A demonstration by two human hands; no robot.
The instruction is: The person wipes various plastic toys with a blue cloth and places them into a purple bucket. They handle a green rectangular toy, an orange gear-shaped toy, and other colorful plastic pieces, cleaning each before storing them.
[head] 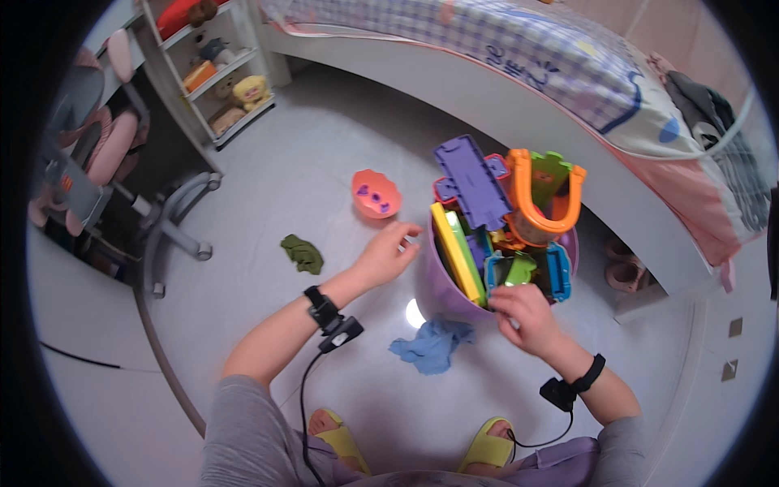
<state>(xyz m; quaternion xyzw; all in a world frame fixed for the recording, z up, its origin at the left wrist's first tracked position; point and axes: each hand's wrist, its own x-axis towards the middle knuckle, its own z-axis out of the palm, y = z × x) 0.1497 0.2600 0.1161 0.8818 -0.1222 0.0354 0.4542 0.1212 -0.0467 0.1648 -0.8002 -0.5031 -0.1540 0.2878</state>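
Note:
A purple plastic tub [444,283] full of colourful plastic toy parts stands on the floor before me. A purple track-like piece [471,179], an orange arch-shaped piece [544,225] and a yellow panel [455,252] stick up out of it. My left hand [392,252] is left of the tub, fingers curled apart, holding nothing visible. My right hand [526,316] is over the tub's near rim, close to a light green piece [521,269]; whether it grips anything is unclear. A coral scalloped bowl [376,195] with small purple pieces lies beyond my left hand.
A blue cloth [433,346] and a dark green cloth [302,254] lie on the floor. Behind the tub runs the bed's white side panel [487,88]. At left are a swivel chair base [176,228] and a white shelf rack [222,85] with plush toys. Pink shoes [625,274] sit under the bed.

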